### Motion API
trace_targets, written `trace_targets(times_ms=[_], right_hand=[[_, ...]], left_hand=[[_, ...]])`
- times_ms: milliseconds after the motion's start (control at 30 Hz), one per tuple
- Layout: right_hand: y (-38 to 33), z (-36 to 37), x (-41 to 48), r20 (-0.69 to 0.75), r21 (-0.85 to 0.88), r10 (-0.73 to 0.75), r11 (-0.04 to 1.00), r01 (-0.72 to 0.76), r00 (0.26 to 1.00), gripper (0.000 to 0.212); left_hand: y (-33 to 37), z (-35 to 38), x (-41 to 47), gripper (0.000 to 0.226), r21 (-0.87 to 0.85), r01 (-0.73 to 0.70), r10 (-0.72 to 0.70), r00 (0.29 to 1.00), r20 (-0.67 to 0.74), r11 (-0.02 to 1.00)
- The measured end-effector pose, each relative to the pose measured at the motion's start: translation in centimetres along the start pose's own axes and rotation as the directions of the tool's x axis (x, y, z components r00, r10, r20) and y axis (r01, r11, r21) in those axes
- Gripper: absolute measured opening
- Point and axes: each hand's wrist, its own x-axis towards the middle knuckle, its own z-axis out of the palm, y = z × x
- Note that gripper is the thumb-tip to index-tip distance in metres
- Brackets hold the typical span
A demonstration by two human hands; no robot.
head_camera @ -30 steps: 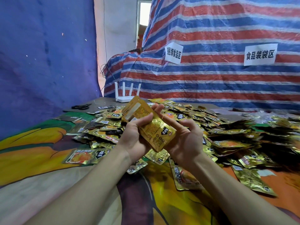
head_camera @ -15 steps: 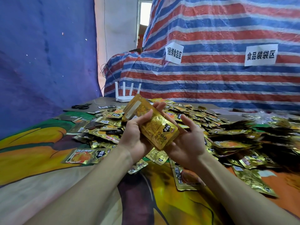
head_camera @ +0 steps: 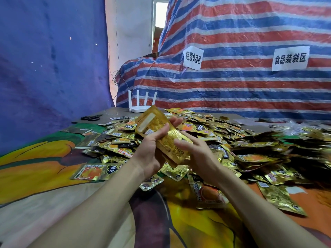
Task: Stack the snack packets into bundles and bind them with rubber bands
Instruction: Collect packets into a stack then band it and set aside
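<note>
Several slick gold foil packets (head_camera: 171, 146) are clasped by left hand (head_camera: 148, 154) and right hand (head_camera: 198, 154); unbanded, slipping apart is risked.

A white router (head_camera: 138, 106) (four antennas) stands near black scissors (head_camera: 91, 117) before a striped tarp (head_camera: 232, 86).

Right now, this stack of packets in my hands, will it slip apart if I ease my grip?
Probably: the stack of packets is glossy foil with no band visible, so layers may slide. It looks light, gripped by the left hand; the right hand props its lower end, hinting it flexes.
</note>
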Motion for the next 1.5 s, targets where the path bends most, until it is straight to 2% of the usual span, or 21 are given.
trace_targets(times_ms=[67, 167, 267, 367, 433, 500, 567, 700, 733, 833, 900, 1000, 1067, 1133, 1200, 1233, 1333, 1367, 1433, 1467, 1500], right_hand=[[0.2, -0.1, -0.1, 0.046, 0.02, 0.011, 1.0, -0.012, 0.999, 0.04], [0.2, -0.5, 0.0, 0.034, 0.035, 0.028, 0.999, -0.029, 0.999, 0.043], [-0.2, -1.1, 0.2, 0.012, 0.062, 0.091, 0.994, -0.091, 0.996, 0.06], [-0.3, -1.1, 0.2, 0.028, -0.006, 0.139, 0.99, -0.139, 0.99, 0.068], [-0.2, -0.7, 0.1, 0.01, -0.093, 0.148, 0.985, -0.147, 0.989, 0.074], [-0.2, -0.4, 0.0, 0.005, -0.139, 0.149, 0.979, -0.147, 0.989, 0.082], [-0.3, -0.3, -0.2, 0.016, -0.162, 0.123, 0.98, -0.119, 0.992, 0.071], [-1.2, -0.7, -0.3, -0.095, -0.21, 0.13, 0.967, -0.147, 0.987, 0.053], [-1.8, -1.3, -0.3, -0.151, -0.229, 0.134, 0.959, -0.166, 0.979, 0.049], [-4.3, -3.8, -0.6, -0.34, -0.256, 0.176, 0.928, -0.271, 0.924, 0.041], [-5.8, -6.1, -0.8, -0.483, -0.363, 0.177, 0.85, -0.38, 0.857, 0.035], [-6.5, -9.7, -0.5, -0.627, -0.537, 0.091, 0.669, -0.514, 0.773, 0.028], [-5.7, -10.7, -0.3, -0.677, -0.626, 0.035, 0.498, -0.6, 0.735, 0.039], [-4.2, -10.6, -0.5, -0.709, -0.679, 0.004, 0.268, -0.684, 0.705, 0.059], [-2.6, -10.2, -0.8, -0.708, -0.706, -0.043, 0.056, -0.706, 0.704, 0.056], [-2.1, -10.0, -0.8, -0.71, -0.703, -0.052, -0.015, -0.711, 0.703, 0.052], [-1.2, -9.4, -0.8, -0.689, -0.7, -0.125, -0.143, -0.7, 0.714, 0.05], [-1.0, -9.1, -0.6, -0.628, -0.752, -0.175, -0.115, -0.649, 0.758, 0.05], [-0.7, -8.1, -0.4, -0.396, -0.917, -0.202, 0.039, -0.397, 0.896, 0.048], [-0.6, -7.5, -0.2, -0.248, -0.966, -0.136, 0.106, -0.235, 0.959, 0.046], [-0.4, -6.8, -0.1, -0.121, -0.985, -0.026, 0.129, -0.117, 0.992, 0.044]], left_hand=[[-0.2, 0.0, 0.1, 0.033, 0.056, -0.022, 0.024, 0.999, -0.047, 0.998], [-0.6, 0.2, 0.1, 0.033, 0.141, -0.04, 0.058, 0.991, -0.12, 0.989], [-0.8, 0.3, 0.2, 0.037, 0.184, -0.018, 0.051, 0.983, -0.177, 0.983], [-1.0, 0.1, 0.2, 0.036, 0.187, 0.019, 0.02, 0.979, -0.203, 0.982], [-1.5, 0.0, 0.2, 0.029, 0.225, 0.025, 0.029, 0.972, -0.234, 0.974], [-1.9, 0.1, 0.2, 0.011, 0.252, 0.022, 0.052, 0.959, -0.28, 0.967], [-2.0, 0.3, 0.2, 0.007, 0.247, 0.026, 0.052, 0.951, -0.304, 0.969], [-2.1, 0.8, 0.3, 0.051, 0.216, 0.025, 0.034, 0.963, -0.267, 0.976], [-2.1, 0.9, 0.3, 0.053, 0.227, 0.042, 0.016, 0.968, -0.25, 0.973], [-2.2, 0.3, 0.5, 0.033, 0.385, 0.068, 0.053, 0.954, -0.295, 0.92], [-2.3, -0.4, 0.8, 0.02, 0.477, 0.049, 0.13, 0.933, -0.335, 0.878], [-2.4, -1.0, 1.3, 0.012, 0.539, 0.039, 0.202, 0.903, -0.38, 0.841], [-2.5, -1.3, 1.4, 0.009, 0.567, 0.034, 0.229, 0.893, -0.387, 0.823], [-2.4, -1.4, 1.4, 0.007, 0.628, 0.027, 0.269, 0.888, -0.372, 0.778], [-2.4, -1.5, 1.2, 0.008, 0.688, 0.015, 0.313, 0.883, -0.35, 0.726], [-2.4, -1.5, 1.2, 0.009, 0.716, 0.009, 0.337, 0.878, -0.34, 0.698], [-2.2, -1.6, 1.0, 0.01, 0.795, 0.006, 0.404, 0.859, -0.315, 0.607], [-2.1, -1.6, 1.0, 0.01, 0.814, 0.01, 0.422, 0.851, -0.311, 0.58], [-1.9, -1.7, 1.0, 0.012, 0.835, 0.019, 0.445, 0.839, -0.313, 0.55], [-1.8, -1.8, 1.0, 0.013, 0.837, 0.026, 0.447, 0.836, -0.317, 0.546], [-1.7, -1.9, 1.0, 0.012, 0.838, 0.033, 0.445, 0.836, -0.322, 0.544]])
